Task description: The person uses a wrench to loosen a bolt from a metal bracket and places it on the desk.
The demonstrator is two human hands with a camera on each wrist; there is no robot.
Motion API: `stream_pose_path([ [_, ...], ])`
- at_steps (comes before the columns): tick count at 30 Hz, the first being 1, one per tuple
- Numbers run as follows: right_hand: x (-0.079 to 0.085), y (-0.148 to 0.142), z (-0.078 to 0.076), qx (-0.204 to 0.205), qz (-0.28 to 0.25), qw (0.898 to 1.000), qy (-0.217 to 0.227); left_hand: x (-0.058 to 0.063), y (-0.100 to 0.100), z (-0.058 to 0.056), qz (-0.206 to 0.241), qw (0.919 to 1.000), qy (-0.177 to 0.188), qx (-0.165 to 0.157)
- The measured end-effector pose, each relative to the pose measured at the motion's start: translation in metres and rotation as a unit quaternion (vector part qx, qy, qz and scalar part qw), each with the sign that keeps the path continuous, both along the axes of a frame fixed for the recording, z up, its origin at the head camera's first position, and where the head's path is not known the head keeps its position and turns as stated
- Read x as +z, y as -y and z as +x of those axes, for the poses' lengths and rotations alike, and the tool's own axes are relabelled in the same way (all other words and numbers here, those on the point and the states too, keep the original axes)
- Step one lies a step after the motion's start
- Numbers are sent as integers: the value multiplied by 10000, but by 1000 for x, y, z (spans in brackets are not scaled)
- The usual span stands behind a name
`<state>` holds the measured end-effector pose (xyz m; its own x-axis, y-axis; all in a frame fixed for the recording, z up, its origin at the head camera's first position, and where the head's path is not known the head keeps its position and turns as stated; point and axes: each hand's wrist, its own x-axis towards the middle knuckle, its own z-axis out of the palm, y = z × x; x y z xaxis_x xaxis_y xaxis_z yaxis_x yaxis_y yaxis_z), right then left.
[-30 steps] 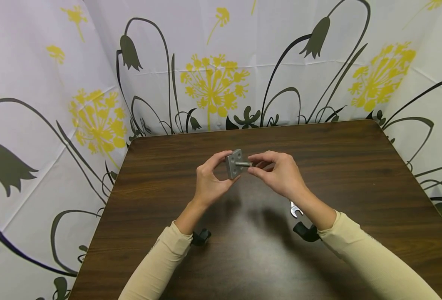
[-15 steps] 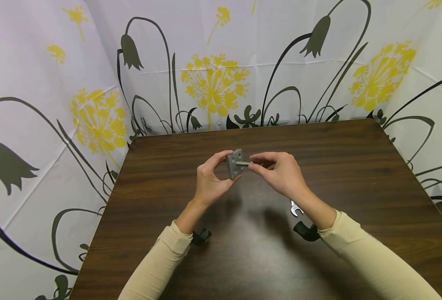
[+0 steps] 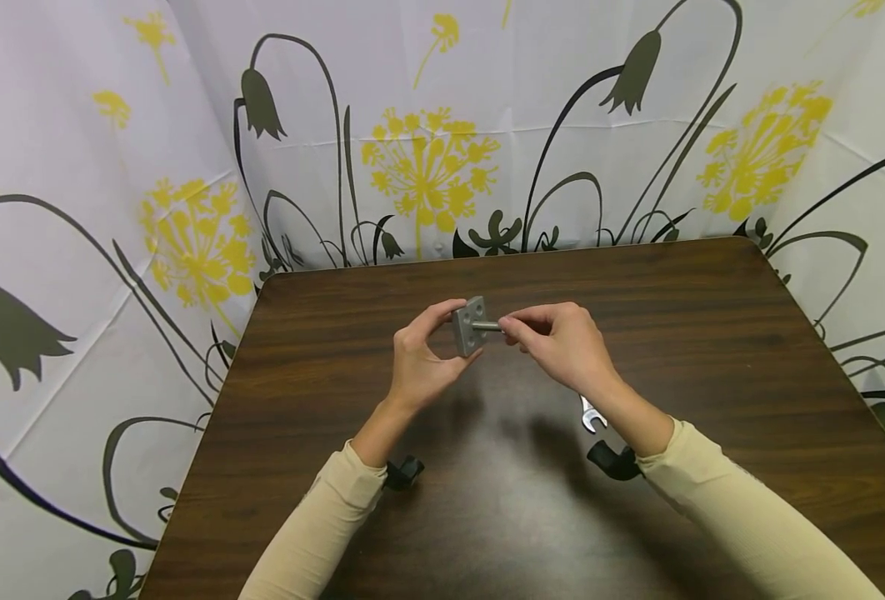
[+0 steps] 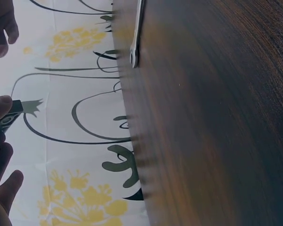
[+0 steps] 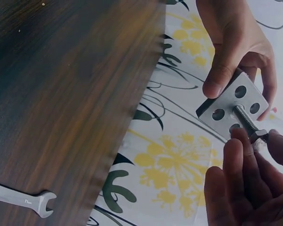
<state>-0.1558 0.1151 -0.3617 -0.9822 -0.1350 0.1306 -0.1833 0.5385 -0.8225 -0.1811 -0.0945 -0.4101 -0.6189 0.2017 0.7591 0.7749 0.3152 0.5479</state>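
Note:
A square grey metal plate (image 3: 465,329) with several holes is held up over the table by my left hand (image 3: 423,358), thumb and fingers at opposite edges. From its middle a threaded bolt (image 5: 245,120) sticks out toward the right. At the bolt's outer end sits a small hex nut (image 5: 258,135), which the thumb and fingers of my right hand (image 3: 566,346) pinch. Those fingers cover the nut in the head view. In the left wrist view only a dark part of the plate (image 4: 9,115) shows, under the thumb.
An open-ended wrench (image 3: 591,415) lies on the dark wood table (image 3: 300,375) under my right wrist, its other end hidden in the head view. Black wrist mounts (image 3: 403,473) sit below both wrists. A flower-printed curtain (image 3: 562,42) hangs behind the table.
My right thumb and fingers have shifted around the bolt's end, the thumb now lying further over it. The left hand and plate stay almost still.

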Motion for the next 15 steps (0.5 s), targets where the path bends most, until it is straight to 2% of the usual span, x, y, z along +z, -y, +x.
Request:
stream_pose_path([
  [3,0,-2,-1,110,-27,9994,-313,-10,2,-7,-8,10000,60,-8],
  [6,-1,-3,-1,260,-77,9976,-634,-15,3,-10,-10,9999,130,-40],
  [8,-1,-3,-1,321,-133,9970,-689,-16,3,-11,6,9999,152,-73],
  [15,1,-3,0,-93,123,9997,-205,-15,2,-9,5,9999,138,-35],
])
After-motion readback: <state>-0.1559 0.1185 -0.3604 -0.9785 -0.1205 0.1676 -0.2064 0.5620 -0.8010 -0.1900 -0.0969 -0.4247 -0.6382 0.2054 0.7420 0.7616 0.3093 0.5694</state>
